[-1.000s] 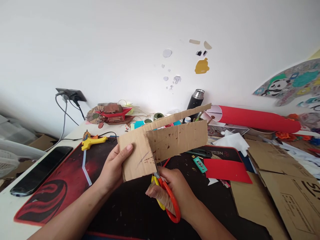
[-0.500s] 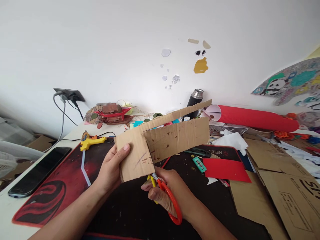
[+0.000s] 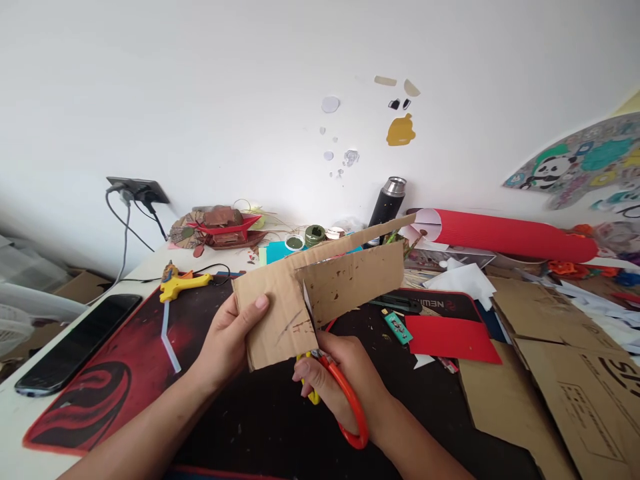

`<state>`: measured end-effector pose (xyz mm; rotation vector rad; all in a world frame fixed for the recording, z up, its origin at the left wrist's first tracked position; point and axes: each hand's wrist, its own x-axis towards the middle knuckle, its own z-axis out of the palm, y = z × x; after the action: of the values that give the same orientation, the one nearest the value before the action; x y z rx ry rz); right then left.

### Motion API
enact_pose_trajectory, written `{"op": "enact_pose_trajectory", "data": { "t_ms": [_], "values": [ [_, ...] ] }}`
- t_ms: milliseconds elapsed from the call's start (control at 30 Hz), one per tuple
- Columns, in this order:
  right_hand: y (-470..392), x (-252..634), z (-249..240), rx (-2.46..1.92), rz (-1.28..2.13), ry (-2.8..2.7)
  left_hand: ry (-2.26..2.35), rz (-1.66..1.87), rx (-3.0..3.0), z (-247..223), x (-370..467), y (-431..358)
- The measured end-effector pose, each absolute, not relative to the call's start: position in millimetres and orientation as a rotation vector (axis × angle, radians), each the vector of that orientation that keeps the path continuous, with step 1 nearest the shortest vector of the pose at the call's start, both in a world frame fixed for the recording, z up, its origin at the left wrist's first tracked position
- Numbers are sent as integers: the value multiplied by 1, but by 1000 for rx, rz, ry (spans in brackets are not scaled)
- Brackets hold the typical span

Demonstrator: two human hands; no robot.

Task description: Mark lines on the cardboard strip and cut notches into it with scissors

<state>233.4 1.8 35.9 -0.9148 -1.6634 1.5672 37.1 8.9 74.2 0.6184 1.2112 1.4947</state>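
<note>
left hand (image 3: 227,340) grips the cardboard (image 3: 275,327) by its left side, above the dark mat (image 3: 240,427); right hand (image 3: 345,363) curls round scissors (image 3: 355,405) at the cardboard's lower edge — tips hidden. strip (image 3: 360,238) already parted lengthwise from spotted flap (image 3: 360,280); whether flap's last join is cut through — cannot tell.

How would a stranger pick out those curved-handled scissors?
Find the large black-and-red desk mat, then the person's right hand above it. That hand holds the curved-handled scissors, at a brown cardboard piece's lower edge; one red handle and one yellow set them apart.
</note>
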Motion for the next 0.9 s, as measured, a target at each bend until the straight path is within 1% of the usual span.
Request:
{"op": "enact_pose_trajectory", "data": {
  "t_ms": [333, 533, 700, 900],
  "values": [
    [-1, 233, 41, -978, 1515, -1727, 1300, 1512, 733, 78, 30, 5],
    [-2, 232, 41, -940, 1531, -1730, 1247, 1436, 671, 74, 22, 8],
    [-2, 232, 40, -927, 1558, -1720, 1301, 1512, 650, 83, 33, 3],
    [-1, 230, 41, -921, 1523, -1748, 1315, 1468, 613, 91, 31, 4]
  ]
}}
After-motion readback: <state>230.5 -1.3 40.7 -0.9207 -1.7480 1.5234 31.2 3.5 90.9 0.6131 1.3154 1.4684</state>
